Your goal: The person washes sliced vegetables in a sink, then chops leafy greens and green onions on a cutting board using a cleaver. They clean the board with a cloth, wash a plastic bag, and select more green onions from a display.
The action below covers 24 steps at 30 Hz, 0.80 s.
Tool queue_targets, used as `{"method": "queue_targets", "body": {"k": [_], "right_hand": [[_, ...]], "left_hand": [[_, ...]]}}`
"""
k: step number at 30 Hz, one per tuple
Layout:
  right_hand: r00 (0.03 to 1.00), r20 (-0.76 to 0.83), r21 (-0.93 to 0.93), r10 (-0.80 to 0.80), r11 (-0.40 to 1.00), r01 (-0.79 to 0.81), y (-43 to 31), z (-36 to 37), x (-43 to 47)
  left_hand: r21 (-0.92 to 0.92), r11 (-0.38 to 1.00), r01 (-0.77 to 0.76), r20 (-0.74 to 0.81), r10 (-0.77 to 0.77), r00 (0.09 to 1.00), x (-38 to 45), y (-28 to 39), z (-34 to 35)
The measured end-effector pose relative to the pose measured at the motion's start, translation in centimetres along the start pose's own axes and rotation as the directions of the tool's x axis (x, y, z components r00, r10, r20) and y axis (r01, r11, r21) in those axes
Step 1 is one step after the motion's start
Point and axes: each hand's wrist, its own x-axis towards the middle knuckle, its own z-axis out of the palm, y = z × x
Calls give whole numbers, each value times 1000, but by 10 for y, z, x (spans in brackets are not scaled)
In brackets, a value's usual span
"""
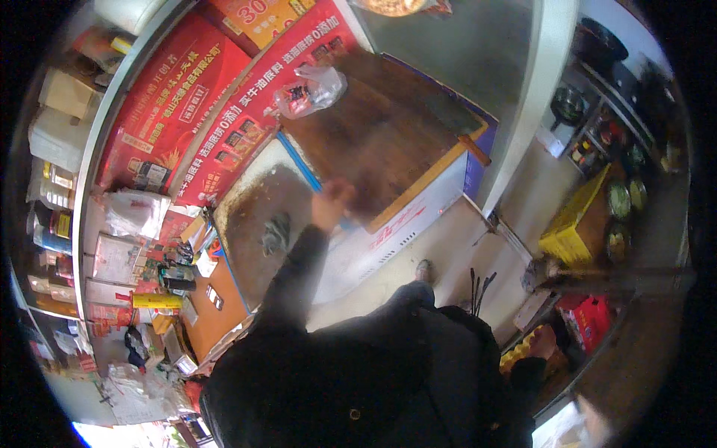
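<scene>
My left hand (333,206) is blurred over the blue edge strip (299,161) between a brown wooden top (381,123) and a lower stained counter surface (241,229). Whether its fingers hold anything cannot be told. A crumpled grey cloth (276,234) lies on the stained surface beside my left sleeve. On the far left corner of the wooden top rests a clear plastic bag (313,92) with red packaging inside. Low on the right, my right hand (542,343) hangs by my side, near a yellow tray (514,355) and a red box (585,322); its grip is unclear.
A white-fronted cabinet (392,241) borders the pale floor (353,308). An orange-brown desk (224,280) bears a phone (214,297). Red printed banners (252,117) run behind the counter. A white post (532,101) and a yellow box (577,224) stand to the right.
</scene>
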Motion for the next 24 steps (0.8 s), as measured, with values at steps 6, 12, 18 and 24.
{"method": "queue_targets", "body": {"k": [6,12,18,24], "right_hand": [[549,544,-618,-635,140,773,-18,33,28],[934,94,-756,-345,585,293,-29,59,29],[891,340,-910,-301,-345,231,-67,60,19],[917,-15,-854,-397,482,195,-48,76,28]], "left_hand": [[33,998,-58,-262,65,963,167,-21,-38],[336,940,-68,-481,233,846,362,-35,-73],[504,849,-161,-526,449,722,413,-6,-90],[500,798,336,-447,-94,889,409,8,-102]]}}
